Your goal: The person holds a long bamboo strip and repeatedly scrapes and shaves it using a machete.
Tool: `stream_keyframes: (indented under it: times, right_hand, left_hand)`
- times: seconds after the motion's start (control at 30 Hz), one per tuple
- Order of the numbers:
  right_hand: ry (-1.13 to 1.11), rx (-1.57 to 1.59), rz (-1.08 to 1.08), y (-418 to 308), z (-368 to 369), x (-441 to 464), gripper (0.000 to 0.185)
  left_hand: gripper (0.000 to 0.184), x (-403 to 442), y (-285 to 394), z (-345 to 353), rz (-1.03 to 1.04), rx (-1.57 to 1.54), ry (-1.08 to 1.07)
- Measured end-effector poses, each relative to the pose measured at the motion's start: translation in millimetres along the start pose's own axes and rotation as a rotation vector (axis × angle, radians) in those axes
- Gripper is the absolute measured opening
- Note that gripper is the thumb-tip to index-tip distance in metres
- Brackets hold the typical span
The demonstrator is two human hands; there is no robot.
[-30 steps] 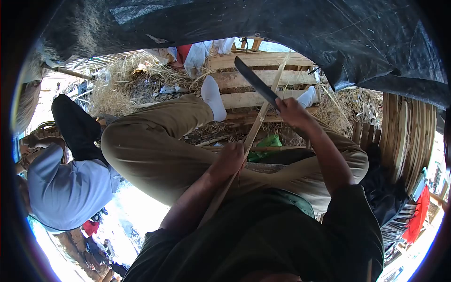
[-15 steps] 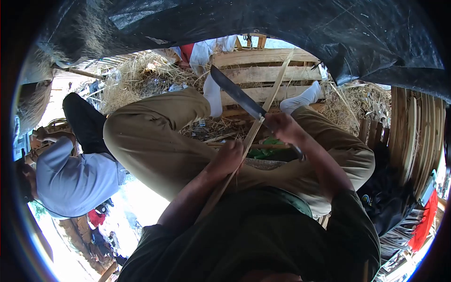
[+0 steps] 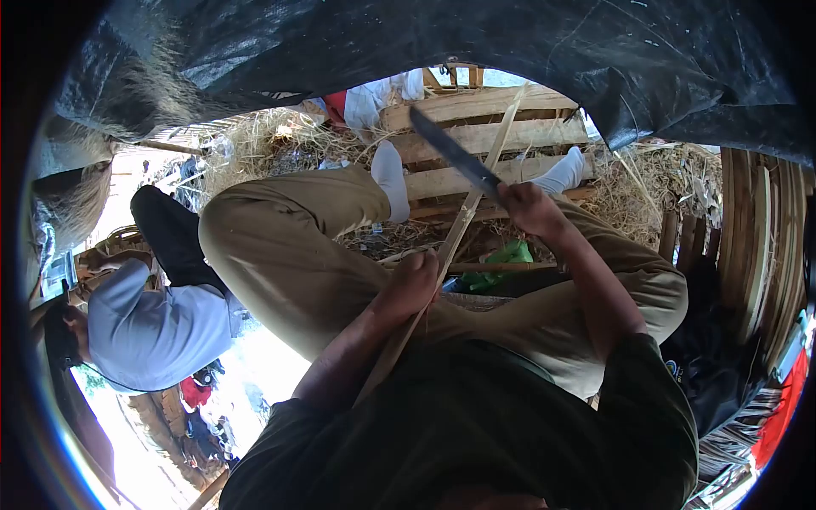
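My left hand (image 3: 415,282) is closed around a long, thin wooden strip (image 3: 466,212) that runs up from beside my body, slanting toward the wooden slats. In my right hand (image 3: 530,209) is a machete (image 3: 450,151) with a broad dark blade pointing up and left. The blade lies across the strip in this view, above my left hand; whether its edge touches the wood I cannot tell. Pale, shaved-looking wood shows on the strip just below the blade. My right fingers hide most of the machete's handle.
My bent legs (image 3: 293,234) lie either side of the strip. Beyond are wooden slats (image 3: 459,136) and dry straw (image 3: 255,149). A green plastic bag (image 3: 508,257) lies between my legs. At left sits another person (image 3: 166,327). Wooden strips (image 3: 752,246) stand at right; a dark tarp (image 3: 408,38) hangs overhead.
My right hand has moved up and to the right with the machete, and the blade now crosses the strip higher up. My left hand keeps its grip in about the same place.
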State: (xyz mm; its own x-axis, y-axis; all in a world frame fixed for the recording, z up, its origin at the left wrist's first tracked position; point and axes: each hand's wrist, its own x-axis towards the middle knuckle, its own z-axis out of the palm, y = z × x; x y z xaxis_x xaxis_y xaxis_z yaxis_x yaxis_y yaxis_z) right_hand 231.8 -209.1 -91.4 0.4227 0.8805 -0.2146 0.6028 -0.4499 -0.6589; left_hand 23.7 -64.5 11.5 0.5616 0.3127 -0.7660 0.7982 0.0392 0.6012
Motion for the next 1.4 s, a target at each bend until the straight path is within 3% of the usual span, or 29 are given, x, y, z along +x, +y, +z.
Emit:
stream_keyframes:
  times: [0.07,0.17,0.2,0.27,0.4,0.47,0.57,0.8,0.97,1.07,1.13,1.27,1.4]
  right_hand:
    - [0.005,0.071,0.027,-3,4,-2,0.023]
    - [-0.082,0.524,0.104,-47,0,-18,0.027]
    - [-0.010,0.588,0.101,-41,5,-17,0.023]
    - [-0.035,0.491,0.126,-19,1,-7,0.029]
    - [-0.062,0.589,0.341,-22,-26,-5,0.039]
    - [-0.076,0.685,0.201,-45,-14,-19,0.043]
    - [-0.007,0.511,0.062,-64,-21,-19,0.054]
    - [-0.336,0.995,0.516,-58,-29,-17,0.049]
    - [-0.435,1.346,0.595,-62,-38,-24,0.053]
    - [-0.400,1.237,0.567,-77,-43,-28,0.052]
    - [-0.446,1.360,0.590,-73,-48,-34,0.053]
    - [-0.498,1.298,0.414,-96,-60,-51,0.058]
    - [-0.480,1.432,0.550,-89,-61,-55,0.061]
  left_hand:
    - [0.045,1,9,-1,-0.002,0.012,-0.036]
    - [0.045,-6,20,-3,-0.031,0.024,-0.059]
    - [0.045,-2,14,-3,0.029,0.052,-0.062]
    - [0.047,5,-3,-1,0.149,0.100,-0.066]
    - [0.046,10,9,0,-0.005,0.030,-0.053]
    - [0.045,11,16,4,0.008,0.055,-0.057]
    - [0.047,10,19,1,-0.019,-0.023,-0.101]
    - [0.035,13,31,7,-0.109,-0.101,-0.168]
    - [0.036,17,29,7,-0.071,-0.105,-0.198]
    - [0.038,12,41,6,-0.177,-0.156,-0.181]
    - [0.036,22,22,10,-0.090,-0.146,-0.133]
    - [0.034,31,8,4,0.149,-0.153,-0.172]
    - [0.029,22,23,5,-0.015,-0.204,-0.155]
